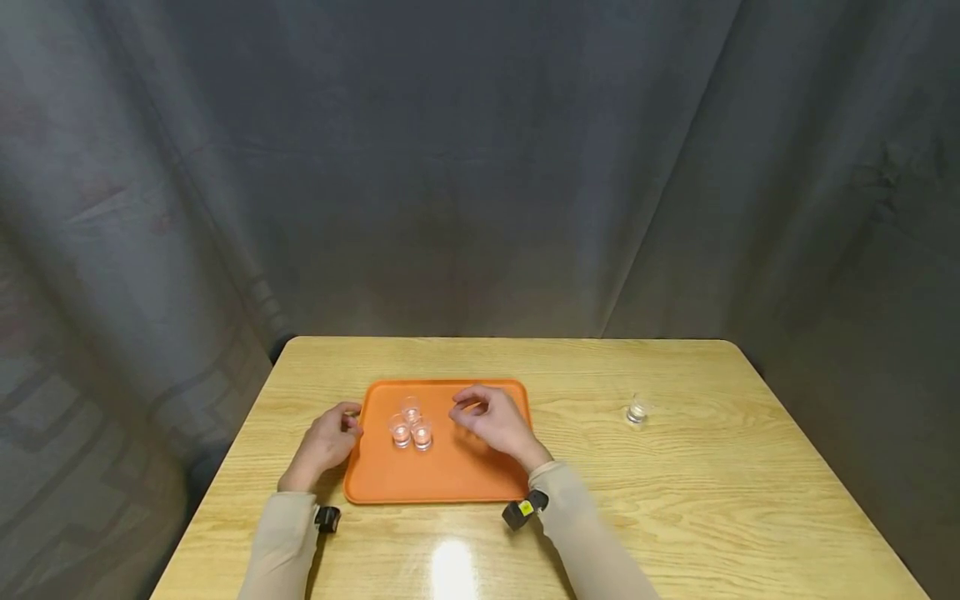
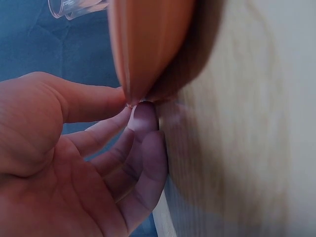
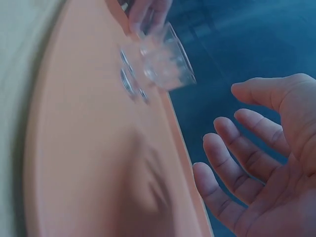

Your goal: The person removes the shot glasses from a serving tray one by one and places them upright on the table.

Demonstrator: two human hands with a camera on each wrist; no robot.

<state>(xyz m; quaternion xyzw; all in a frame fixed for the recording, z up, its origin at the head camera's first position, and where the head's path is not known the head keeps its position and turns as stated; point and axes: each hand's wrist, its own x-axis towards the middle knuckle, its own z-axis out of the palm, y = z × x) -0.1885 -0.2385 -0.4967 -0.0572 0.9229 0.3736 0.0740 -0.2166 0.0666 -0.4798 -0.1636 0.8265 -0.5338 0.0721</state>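
An orange tray (image 1: 390, 479) lies on the wooden table, with three small clear glasses (image 1: 423, 435) standing close together left of its middle. At the tray's left edge, my left hand (image 1: 328, 440) pinches the rim; in the left wrist view the thumb (image 2: 96, 103) and the curled fingers meet at the orange edge. Above the right half of the tray hovers my right hand (image 1: 497, 421), its fingers loosely bent and nothing between them. In the right wrist view this hand (image 3: 261, 163) is apart from the grouped glasses (image 3: 165, 64), and its shadow falls on the tray.
Another small clear glass (image 1: 637, 408) stands by itself on the table (image 1: 712, 475), well to the right of the tray. A dark grey curtain (image 1: 450, 183) hangs behind the table and along its sides.
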